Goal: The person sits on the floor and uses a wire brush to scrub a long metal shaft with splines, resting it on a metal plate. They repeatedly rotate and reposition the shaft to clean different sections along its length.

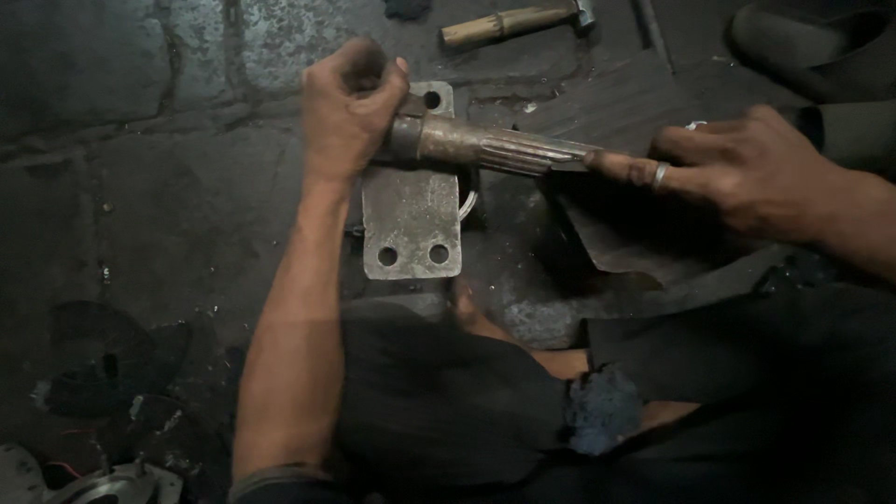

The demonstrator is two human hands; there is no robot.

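My left hand [347, 110] grips the thick left end of a rusty splined metal shaft [485, 147], which lies level above a flat grey metal plate [411, 219] with round bolt holes. My right hand [747, 168], a ring on one finger, reaches in from the right. Its extended fingers touch the shaft's splined right tip. The plate rests on the dark, oily floor just beyond my knees.
A hammer with a wooden handle [509, 22] lies at the top of the view. A dark sheet [635, 243] is spread under my right hand. Dark scrap parts [112, 359] and a round metal piece [121, 485] sit at lower left. A dark sandal [803, 47] is at top right.
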